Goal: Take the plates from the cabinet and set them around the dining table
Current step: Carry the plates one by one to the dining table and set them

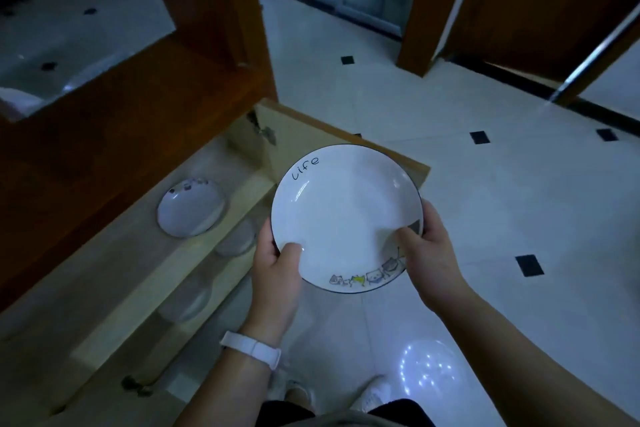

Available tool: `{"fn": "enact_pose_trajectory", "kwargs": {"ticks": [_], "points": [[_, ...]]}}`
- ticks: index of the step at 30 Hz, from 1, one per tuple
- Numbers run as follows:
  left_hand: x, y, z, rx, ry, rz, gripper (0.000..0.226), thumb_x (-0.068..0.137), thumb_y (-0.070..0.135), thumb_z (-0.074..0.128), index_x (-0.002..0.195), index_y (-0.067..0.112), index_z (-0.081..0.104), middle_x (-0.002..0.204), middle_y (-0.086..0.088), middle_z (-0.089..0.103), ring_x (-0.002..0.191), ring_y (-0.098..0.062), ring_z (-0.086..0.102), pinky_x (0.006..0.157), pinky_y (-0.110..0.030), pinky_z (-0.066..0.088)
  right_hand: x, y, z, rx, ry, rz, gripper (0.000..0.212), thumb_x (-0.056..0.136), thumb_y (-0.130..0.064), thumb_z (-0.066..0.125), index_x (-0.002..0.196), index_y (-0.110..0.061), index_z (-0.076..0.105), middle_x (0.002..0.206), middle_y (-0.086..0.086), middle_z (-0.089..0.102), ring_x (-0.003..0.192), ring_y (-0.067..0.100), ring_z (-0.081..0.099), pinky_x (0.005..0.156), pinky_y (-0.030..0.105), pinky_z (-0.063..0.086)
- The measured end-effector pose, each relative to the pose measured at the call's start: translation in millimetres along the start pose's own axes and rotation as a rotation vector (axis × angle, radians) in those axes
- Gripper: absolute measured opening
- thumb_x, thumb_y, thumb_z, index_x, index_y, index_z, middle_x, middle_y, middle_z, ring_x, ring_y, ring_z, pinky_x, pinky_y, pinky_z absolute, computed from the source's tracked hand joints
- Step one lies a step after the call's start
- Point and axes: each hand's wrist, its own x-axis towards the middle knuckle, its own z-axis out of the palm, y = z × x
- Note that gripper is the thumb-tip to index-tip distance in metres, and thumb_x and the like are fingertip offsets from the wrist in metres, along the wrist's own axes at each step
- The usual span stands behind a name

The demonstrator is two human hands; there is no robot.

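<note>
Plate [343, 211]: white, dark-rimmed, lettered "Life", with cartoon figures along its near edge; it was held above the tiled floor [485, 204], just right of the open cabinet [104, 270].
Left hand [277, 270]: gripped the plate's left rim, thumb curled onto the upper face.
Right hand [426, 253]: gripped the right rim likewise.
Second plate [190, 208]: lay on a cabinet shelf.

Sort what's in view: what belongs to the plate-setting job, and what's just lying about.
Job: held plate, left hand, right hand, shelf plate, cabinet, cabinet door.

Just about: wristband, shoes, floor, door frame.
</note>
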Motion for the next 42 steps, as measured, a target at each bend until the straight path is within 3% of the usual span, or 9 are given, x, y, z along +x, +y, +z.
{"fn": "enact_pose_trajectory", "kwargs": {"ticks": [4,13,18,22,26,29,36,39,42], "points": [[-23.1,10.9,68.4,-0.037,-0.1,-0.004,0.057,0.087,-0.012,0.042,0.112,0.034,0.065,0.113,0.009,0.071,0.106,-0.014,0.065,0.087,-0.036,0.053,-12.7,-12.1,-71.7,0.019,0.101,-0.046,0.044,0.072,-0.012,0.049,0.109,-0.034,0.06,0.096,-0.013,0.069,0.09,0.009,0.063,0.071,0.026,0.051],[-73.4,22.1,203.8,-0.064,-0.371,-0.02,0.052,0.076,0.002,0.047,0.122,0.021,0.062,0.117,-0.003,0.07,0.104,-0.021,0.066,0.072,-0.026,0.054,-52.4,-20.5,-213.3,0.118,0.345,-0.087,0.044,0.071,-0.012,0.049,0.102,-0.039,0.062,0.097,-0.003,0.071,0.094,0.024,0.066,0.084,0.048,0.054],[-98.5,26.1,269.6,-0.052,-0.525,-0.005,0.05,0.08,-0.006,0.046,0.119,0.02,0.063,0.11,0.0,0.072,0.098,-0.016,0.067,0.07,-0.022,0.053,-81.9,-19.9,-272.7,0.168,0.537,-0.094,0.045,0.067,-0.012,0.047,0.102,-0.037,0.063,0.088,-0.005,0.071,0.078,0.015,0.063,0.076,0.04,0.053],[-119.1,28.5,317.4,-0.06,-0.698,0.002,0.053,0.076,-0.003,0.045,0.116,0.024,0.066,0.11,0.003,0.072,0.097,-0.014,0.068,0.07,-0.022,0.053,-103.5,-17.9,-315.2,0.2,0.664,-0.099,0.05,0.069,-0.012,0.047,0.108,-0.038,0.061,0.09,-0.004,0.071,0.08,0.019,0.065,0.075,0.041,0.055],[-135.6,25.7,365.2,-0.049,-0.848,-0.037,0.054,0.073,0.001,0.046,0.113,0.029,0.068,0.112,0.002,0.072,0.1,-0.016,0.067,0.075,-0.027,0.052,-120.0,-15.4,-353.9,0.23,0.798,-0.111,0.051,0.077,-0.001,0.048,0.115,-0.035,0.058,0.073,-0.01,0.065,0.063,0.008,0.054,0.06,0.023,0.046],[-145.6,21.3,401.5,-0.03,-0.945,-0.058,0.054,0.072,0.001,0.046,0.112,0.031,0.069,0.112,0.0,0.072,0.1,-0.019,0.067,0.079,-0.032,0.051,-126.8,-12.9,-382.0,0.248,0.875,-0.095,0.059,0.069,-0.012,0.047,0.118,-0.042,0.057,0.08,0.006,0.061,0.068,0.019,0.05,0.062,0.034,0.044],[-156.1,4.0,506.2,-0.006,-1.133,-0.148,0.052,0.074,0.003,0.047,0.115,0.029,0.067,0.114,-0.002,0.071,0.102,-0.02,0.067,0.077,-0.029,0.053,-116.8,-6.8,-455.5,0.283,1.082,-0.057,0.053,0.069,-0.011,0.049,0.108,-0.046,0.056,0.089,-0.018,0.07,0.081,0.003,0.064,0.072,0.029,0.052],[-156.9,-3.5,555.7,0.005,-1.217,-0.181,0.052,0.076,0.003,0.046,0.12,0.025,0.065,0.117,-0.005,0.07,0.108,-0.026,0.065,0.086,-0.04,0.053,-106.7,-7.5,-486.7,0.29,1.168,-0.049,0.056,0.067,-0.014,0.049,0.112,-0.047,0.057,0.1,-0.014,0.069,0.095,0.012,0.065,0.079,0.035,0.053],[-162.0,-8.5,602.6,0.013,-1.294,-0.217,0.054,0.076,0.003,0.046,0.122,0.024,0.064,0.119,-0.007,0.069,0.109,-0.028,0.064,0.088,-0.043,0.052,-101.1,-12.9,-518.5,0.28,1.26,-0.032,0.058,0.067,-0.015,0.048,0.118,-0.043,0.055,0.103,-0.013,0.069,0.097,0.012,0.064,0.076,0.029,0.051]]}}
